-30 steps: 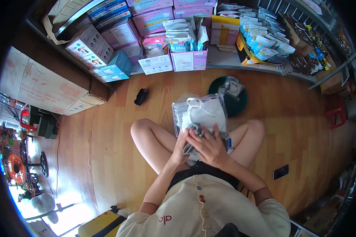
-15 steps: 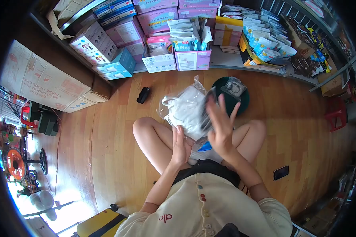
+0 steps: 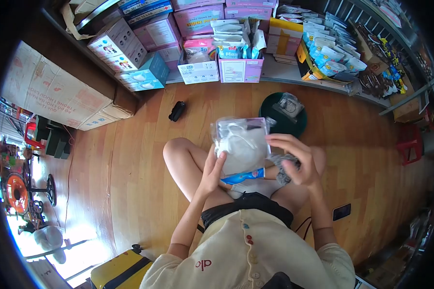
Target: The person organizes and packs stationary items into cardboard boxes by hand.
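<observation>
1. Hands: the left hand (image 3: 211,174) sits just left of centre frame. Its fingers are stretched up along the lower left edge of a clear pack (image 3: 241,144) of white masks, and its thumb grips near the blue strip (image 3: 243,176) at the pack's bottom.
2. The right hand (image 3: 296,164), right of centre, is curled around a grey bundle (image 3: 285,166) in its palm. Its fingertips reach across to touch the pack's upper right edge.
3. The pack stands between the two hands over the lap. Its long axis runs up the frame, blue strip lowest. The left hand carries it from below, and the right only meets its top corner.
4. Past the pack, toward the upper right, a round green stool (image 3: 274,129) stands on the wooden floor (image 3: 130,168) with a small clear packet (image 3: 289,104) on top. A black object (image 3: 177,111) lies up and left.
5. The top of the frame is lined with mask boxes (image 3: 241,70). A cardboard carton (image 3: 48,96) fills the upper left, and a phone (image 3: 342,211) lies at lower right.
</observation>
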### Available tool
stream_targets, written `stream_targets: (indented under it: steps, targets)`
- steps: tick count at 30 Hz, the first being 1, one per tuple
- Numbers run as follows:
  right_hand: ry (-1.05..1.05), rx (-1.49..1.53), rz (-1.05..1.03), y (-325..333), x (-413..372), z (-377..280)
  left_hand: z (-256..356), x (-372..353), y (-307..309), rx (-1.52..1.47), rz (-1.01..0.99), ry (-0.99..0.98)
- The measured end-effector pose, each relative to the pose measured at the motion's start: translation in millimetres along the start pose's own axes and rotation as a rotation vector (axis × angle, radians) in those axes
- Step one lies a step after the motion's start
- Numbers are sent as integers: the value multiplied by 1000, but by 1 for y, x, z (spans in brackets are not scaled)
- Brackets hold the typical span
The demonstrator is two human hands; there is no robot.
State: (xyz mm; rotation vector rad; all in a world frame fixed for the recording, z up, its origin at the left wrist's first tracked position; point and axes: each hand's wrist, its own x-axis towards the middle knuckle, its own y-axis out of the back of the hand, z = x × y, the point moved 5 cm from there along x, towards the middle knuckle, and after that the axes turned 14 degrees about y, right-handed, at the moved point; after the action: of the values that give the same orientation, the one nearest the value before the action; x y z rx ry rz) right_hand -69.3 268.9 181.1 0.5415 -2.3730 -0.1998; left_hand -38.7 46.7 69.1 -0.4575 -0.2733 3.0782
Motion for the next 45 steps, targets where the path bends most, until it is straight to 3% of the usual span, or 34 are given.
stream_targets:
  steps: [2,6,9,13,16,18,21,25,28,30,32,34,40,43,45]
  targets:
    - [110,-283,-182,-20,15,-14,0,-2,-12,180,-64,-53]
    - [43,-401,-303,-30,17,-2,-1,-6,-19,213,-104,-80]
    - [11,-371,-220,-38,12,8,-2,-6,-17,272,-143,-140]
    - [-11,-258,-263,-54,5,18,-8,-8,-15,309,-113,-114]
    - [-67,-361,-302,-60,1,25,-17,-9,-19,370,-146,21]
    - [-18,-302,-447,-64,1,29,-19,-11,-19,353,-105,-80]
    - [-89,-201,-468,-67,0,32,-16,-14,-19,343,-53,-194]
    - [3,-166,-389,-44,11,15,-10,-18,-11,276,-45,-102]
    - [-71,-53,-237,-5,11,3,-15,-16,4,173,57,55]
    - [-335,-31,84,19,-9,18,-23,-10,8,-250,11,125]
    - [-354,-49,46,17,-32,45,-19,-9,1,-298,-22,150]
    - [-524,279,15,3,-57,68,-13,-11,-11,-380,-103,158]
    - [-635,357,-17,-17,-51,70,7,-14,-16,76,-228,35]
    - [-618,379,-115,-20,-51,74,8,-2,-1,139,-238,20]
    - [-496,347,-131,-24,-46,70,11,-1,2,206,-200,20]
